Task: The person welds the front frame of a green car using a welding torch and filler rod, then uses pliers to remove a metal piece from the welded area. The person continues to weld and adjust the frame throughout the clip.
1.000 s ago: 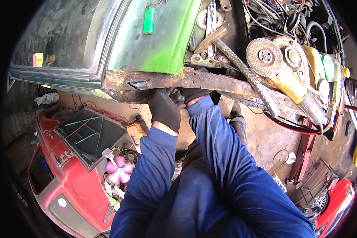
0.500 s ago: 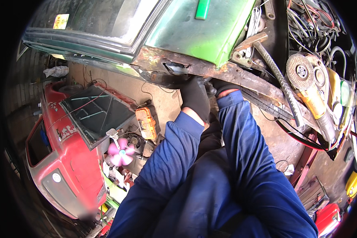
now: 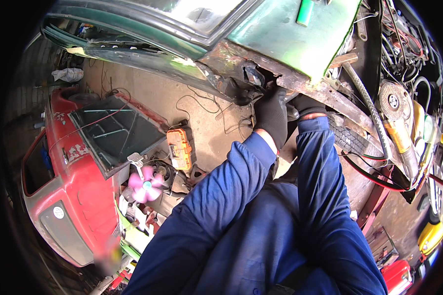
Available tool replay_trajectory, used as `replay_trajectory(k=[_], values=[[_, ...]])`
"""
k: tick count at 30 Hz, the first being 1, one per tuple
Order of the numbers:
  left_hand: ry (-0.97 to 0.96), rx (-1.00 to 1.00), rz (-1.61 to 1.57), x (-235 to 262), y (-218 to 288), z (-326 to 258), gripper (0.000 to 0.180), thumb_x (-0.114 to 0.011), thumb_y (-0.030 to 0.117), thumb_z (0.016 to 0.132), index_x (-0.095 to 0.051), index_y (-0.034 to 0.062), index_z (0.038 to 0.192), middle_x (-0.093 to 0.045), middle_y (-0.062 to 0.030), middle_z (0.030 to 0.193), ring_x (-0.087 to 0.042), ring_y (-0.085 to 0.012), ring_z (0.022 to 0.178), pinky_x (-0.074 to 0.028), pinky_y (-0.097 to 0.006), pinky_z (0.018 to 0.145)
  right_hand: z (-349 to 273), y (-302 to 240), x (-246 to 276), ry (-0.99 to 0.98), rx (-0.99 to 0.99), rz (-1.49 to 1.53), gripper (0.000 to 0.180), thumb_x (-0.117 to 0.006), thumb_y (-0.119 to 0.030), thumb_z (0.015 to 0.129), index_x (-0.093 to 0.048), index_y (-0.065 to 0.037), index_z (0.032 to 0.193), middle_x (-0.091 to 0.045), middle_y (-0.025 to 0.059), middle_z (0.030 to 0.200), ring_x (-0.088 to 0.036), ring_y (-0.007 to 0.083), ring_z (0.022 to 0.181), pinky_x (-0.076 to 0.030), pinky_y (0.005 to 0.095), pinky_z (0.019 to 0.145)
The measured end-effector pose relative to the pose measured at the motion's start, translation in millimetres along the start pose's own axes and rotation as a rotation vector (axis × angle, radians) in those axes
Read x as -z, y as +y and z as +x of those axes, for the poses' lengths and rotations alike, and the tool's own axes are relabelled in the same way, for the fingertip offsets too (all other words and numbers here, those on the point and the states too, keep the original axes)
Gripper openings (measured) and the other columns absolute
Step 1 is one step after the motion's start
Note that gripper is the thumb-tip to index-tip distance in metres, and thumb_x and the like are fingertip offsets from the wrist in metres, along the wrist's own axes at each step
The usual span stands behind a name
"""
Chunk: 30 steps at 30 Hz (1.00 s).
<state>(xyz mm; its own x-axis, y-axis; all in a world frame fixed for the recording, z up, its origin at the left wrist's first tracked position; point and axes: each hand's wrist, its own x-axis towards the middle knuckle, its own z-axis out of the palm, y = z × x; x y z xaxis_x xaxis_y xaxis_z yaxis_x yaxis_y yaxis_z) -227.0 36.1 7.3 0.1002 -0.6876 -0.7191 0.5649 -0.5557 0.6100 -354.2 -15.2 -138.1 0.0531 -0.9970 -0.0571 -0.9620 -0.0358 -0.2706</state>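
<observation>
My left hand (image 3: 271,117), in a black glove, is closed just below the torn, rusty edge of the green car's body (image 3: 234,61). Close beside it, my right hand (image 3: 308,105), also gloved in black, reaches in under the rusty rail (image 3: 325,94), its fingers curled out of sight. A dark grey, rounded object (image 3: 291,113) shows between the two hands; its kind is not clear. A ragged hole (image 3: 255,74) opens in the rusted metal above my left hand.
A hammer (image 3: 362,93) and an angle grinder (image 3: 397,128) lie at the right along the engine bay. A tyre (image 3: 349,137) sits beneath the rail. On the left are an orange case (image 3: 179,149), a pink fan (image 3: 146,185) and a red vehicle body (image 3: 91,191).
The view has shifted, so the car and both hands sit further right in the picture. My hands stay at the rusty edge, and more of the hole above the left hand shows.
</observation>
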Motion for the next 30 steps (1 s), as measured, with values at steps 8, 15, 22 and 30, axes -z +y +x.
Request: replay_trajectory(k=[8,15,22,30], values=[[-0.038,-0.002,0.052,4.6,-9.7,12.3,0.033,-0.069,0.034,0.106,-0.079,0.0053,0.117,-0.084,-0.0146,0.105,-0.065,-0.0171,0.056,-0.055,-0.031,0.056,1.6,11.0,-6.5,0.138,0.057,-0.156,0.061,-0.056,-0.057,0.103,-0.070,-0.015,0.146,-0.068,0.0149,0.149,-0.062,0.0370,0.138,-0.047,0.0499,0.119],[-0.084,-0.127,0.087,9.2,-9.2,6.8,0.030,-0.068,0.033,0.106,-0.081,0.0071,0.113,-0.083,-0.0082,0.101,-0.069,-0.0155,0.062,-0.057,-0.030,0.060,4.7,17.0,1.3,0.095,0.081,-0.120,0.063,-0.056,-0.057,0.103,-0.066,-0.016,0.150,-0.064,0.0150,0.155,-0.057,0.0372,0.144,-0.042,0.0510,0.122],[-0.111,0.024,0.015,9.8,-8.4,11.8,0.042,-0.071,0.047,0.104,-0.076,0.0111,0.127,-0.083,-0.0098,0.111,-0.072,-0.0174,0.067,-0.060,-0.034,0.065,11.2,14.8,7.3,-0.054,0.061,-0.061,0.065,-0.055,-0.056,0.103,-0.063,-0.016,0.154,-0.060,0.0151,0.160,-0.052,0.0374,0.149,-0.038,0.0522,0.126],[0.039,-0.339,0.422,17.0,-6.8,-22.6,0.032,-0.071,0.031,0.106,-0.070,0.0017,0.120,-0.076,-0.0135,0.106,-0.071,-0.0241,0.092,-0.058,-0.042,0.084,10.2,4.8,9.6,-0.107,0.092,-0.005,0.060,-0.051,-0.048,0.107,-0.061,-0.013,0.154,-0.057,0.0174,0.164,-0.050,0.0363,0.152,-0.037,0.0535,0.127]])
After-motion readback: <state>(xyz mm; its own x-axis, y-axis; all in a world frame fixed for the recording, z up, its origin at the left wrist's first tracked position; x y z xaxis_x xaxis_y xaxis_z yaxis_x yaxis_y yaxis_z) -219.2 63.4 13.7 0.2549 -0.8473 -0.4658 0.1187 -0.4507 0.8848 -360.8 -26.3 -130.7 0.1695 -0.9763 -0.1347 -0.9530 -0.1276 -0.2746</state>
